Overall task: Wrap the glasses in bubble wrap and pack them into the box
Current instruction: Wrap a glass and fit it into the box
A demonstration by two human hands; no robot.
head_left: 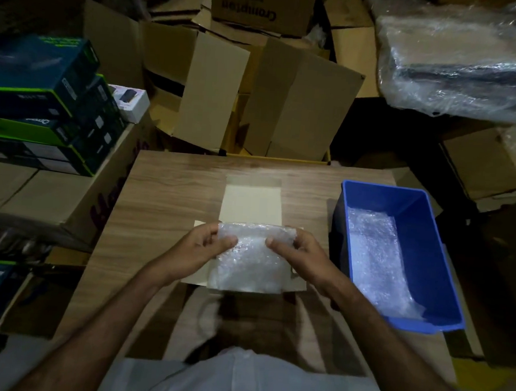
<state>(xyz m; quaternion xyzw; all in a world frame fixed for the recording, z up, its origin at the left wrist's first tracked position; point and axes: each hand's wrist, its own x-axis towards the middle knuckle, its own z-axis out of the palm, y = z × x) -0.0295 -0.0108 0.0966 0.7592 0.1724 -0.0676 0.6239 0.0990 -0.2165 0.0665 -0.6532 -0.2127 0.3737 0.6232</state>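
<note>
A bundle of bubble wrap (251,256) sits over a small open cardboard box (251,204) in the middle of the wooden table (165,195). The box's pale lid flap lies flat toward the far side. My left hand (199,249) grips the bundle's left end with thumb on top. My right hand (300,253) grips its right end the same way. Whatever is inside the wrap is hidden; no glasses show.
A blue plastic bin (417,206) lined with bubble wrap stands on the table's right side. Stacked green-and-blue product boxes (43,101) rise at the left. Empty cartons (257,97) crowd behind the table, and a plastic-wrapped bundle (468,57) lies at the top right.
</note>
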